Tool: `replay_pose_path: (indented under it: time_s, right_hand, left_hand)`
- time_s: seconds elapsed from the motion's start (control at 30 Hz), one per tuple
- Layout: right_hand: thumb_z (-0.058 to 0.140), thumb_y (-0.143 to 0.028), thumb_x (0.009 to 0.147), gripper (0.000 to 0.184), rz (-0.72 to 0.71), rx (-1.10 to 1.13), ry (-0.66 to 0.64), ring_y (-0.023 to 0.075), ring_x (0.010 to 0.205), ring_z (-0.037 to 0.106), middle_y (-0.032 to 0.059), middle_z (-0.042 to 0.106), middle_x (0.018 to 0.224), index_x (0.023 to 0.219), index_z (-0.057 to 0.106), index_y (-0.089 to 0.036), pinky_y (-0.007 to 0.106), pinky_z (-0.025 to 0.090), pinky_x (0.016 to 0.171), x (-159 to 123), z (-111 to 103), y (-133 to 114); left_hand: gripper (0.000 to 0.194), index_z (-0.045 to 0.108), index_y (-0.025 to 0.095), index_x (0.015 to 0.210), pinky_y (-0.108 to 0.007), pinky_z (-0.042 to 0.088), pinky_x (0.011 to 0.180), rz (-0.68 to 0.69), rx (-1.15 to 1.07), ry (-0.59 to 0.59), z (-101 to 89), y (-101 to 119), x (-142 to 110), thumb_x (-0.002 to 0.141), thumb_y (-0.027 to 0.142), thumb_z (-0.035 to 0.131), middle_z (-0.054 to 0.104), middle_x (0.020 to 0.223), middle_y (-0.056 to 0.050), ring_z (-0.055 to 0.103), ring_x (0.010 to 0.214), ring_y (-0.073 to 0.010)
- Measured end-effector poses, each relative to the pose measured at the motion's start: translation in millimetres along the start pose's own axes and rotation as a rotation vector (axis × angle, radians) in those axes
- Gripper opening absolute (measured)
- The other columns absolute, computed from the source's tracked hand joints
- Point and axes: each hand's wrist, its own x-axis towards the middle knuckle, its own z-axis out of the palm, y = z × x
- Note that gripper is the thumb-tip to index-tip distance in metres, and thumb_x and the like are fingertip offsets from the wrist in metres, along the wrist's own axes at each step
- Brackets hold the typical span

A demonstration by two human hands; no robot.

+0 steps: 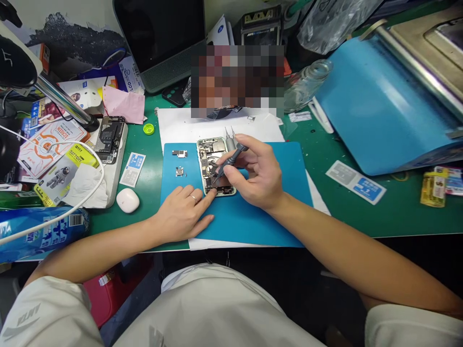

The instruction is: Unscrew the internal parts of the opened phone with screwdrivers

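Observation:
An opened smartphone (208, 161) with its inner parts exposed lies on a blue mat (253, 219). My right hand (258, 176) grips a dark grey screwdriver (233, 159) slantwise, its thin tip down over the phone's lower part. Whether the tip touches a screw is too small to tell. My left hand (184, 212) rests on the mat with fingers stretched, the index fingertip at the phone's bottom edge. Left of the phone lie a small metal plate (180, 153) and several tiny parts (180, 171). Grey tools with two thin points (230, 137) show just beyond the phone, partly hidden by my right hand.
Left are a white earbud case (128, 200), another opened phone (110, 140), a lamp post (68, 101) and a white cable (101, 168). A dark screen (159, 38) stands behind. Right are a glass jar (307, 84), a blue sheet (372, 106) and a yellow bottle (433, 189).

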Motion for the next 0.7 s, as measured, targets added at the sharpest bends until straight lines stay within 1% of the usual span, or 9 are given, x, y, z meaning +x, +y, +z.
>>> replay_pose_path:
  time_s: [0.17,0.3,0.37,0.43,0.5,0.6,0.67,0.7]
  right_hand:
    - [0.059,-0.024,0.095,0.053,-0.006,0.015,0.021,0.0181,0.081,0.072,0.0035,0.074,0.100,0.144,0.041,-0.032,0.033,0.065,0.069,2.6,-2.2,1.2]
    - [0.056,-0.026,0.096,0.053,0.014,-0.004,0.052,0.0181,0.071,0.068,0.0024,0.071,0.091,0.146,0.039,-0.032,0.033,0.063,0.063,4.5,-4.0,2.2]
    - [0.056,-0.026,0.096,0.054,0.015,0.003,0.057,0.0176,0.068,0.066,0.0019,0.069,0.088,0.146,0.038,-0.032,0.033,0.061,0.061,5.3,-4.5,2.7]
    - [0.055,-0.024,0.095,0.055,0.016,0.022,0.049,0.0169,0.067,0.065,0.0014,0.067,0.089,0.146,0.037,-0.032,0.032,0.061,0.061,5.7,-4.6,3.2]
    - [0.055,-0.023,0.095,0.055,0.021,0.041,0.042,0.0164,0.067,0.064,0.0008,0.067,0.090,0.146,0.037,-0.031,0.032,0.060,0.062,5.7,-4.6,4.1]
    - [0.057,-0.023,0.094,0.057,0.049,0.036,0.053,0.0166,0.068,0.064,0.0010,0.068,0.092,0.147,0.037,-0.030,0.031,0.059,0.061,5.3,-5.1,7.8]
    - [0.057,-0.024,0.093,0.058,0.071,0.040,0.055,0.0165,0.067,0.064,0.0009,0.069,0.092,0.147,0.037,-0.029,0.030,0.058,0.060,5.4,-5.6,11.6]
    - [0.058,-0.024,0.093,0.059,0.074,0.046,0.052,0.0164,0.067,0.064,0.0008,0.068,0.091,0.148,0.037,-0.029,0.030,0.058,0.061,5.5,-5.9,13.4]
  left_hand:
    - [0.048,0.051,0.013,0.140,-0.038,0.039,0.066,0.023,-0.013,-0.012,-0.9,-2.0,0.5,0.105,0.043,0.040,0.061,0.094,-0.010,0.055,0.083,-0.0242]
    - [0.047,0.052,0.013,0.139,-0.037,0.040,0.066,0.026,-0.018,-0.022,-0.3,-2.7,-0.9,0.105,0.043,0.041,0.060,0.093,-0.010,0.055,0.083,-0.0240]
    - [0.046,0.053,0.012,0.138,-0.037,0.041,0.066,0.028,-0.027,0.001,0.5,-2.4,-2.2,0.105,0.042,0.042,0.061,0.093,-0.009,0.055,0.082,-0.0235]
    - [0.043,0.056,0.011,0.135,-0.037,0.043,0.066,0.056,-0.065,0.051,-1.3,-1.8,-1.5,0.104,0.039,0.044,0.061,0.091,-0.008,0.055,0.079,-0.0222]
    - [0.037,0.059,0.013,0.129,-0.036,0.044,0.067,0.110,-0.142,0.106,-8.8,-0.8,3.0,0.103,0.036,0.046,0.063,0.090,-0.007,0.054,0.076,-0.0202]
    - [0.029,0.062,0.017,0.120,-0.034,0.047,0.069,0.156,-0.284,0.169,-30.9,2.4,11.0,0.101,0.034,0.047,0.065,0.092,-0.007,0.057,0.075,-0.0178]
    - [0.030,0.060,0.019,0.122,-0.034,0.050,0.074,0.179,-0.379,0.183,-45.9,8.9,6.4,0.101,0.033,0.043,0.066,0.094,-0.007,0.061,0.079,-0.0175]
    - [0.033,0.060,0.022,0.124,-0.035,0.052,0.076,0.190,-0.388,0.160,-50.9,15.0,-1.9,0.101,0.038,0.042,0.066,0.095,-0.007,0.062,0.083,-0.0184]
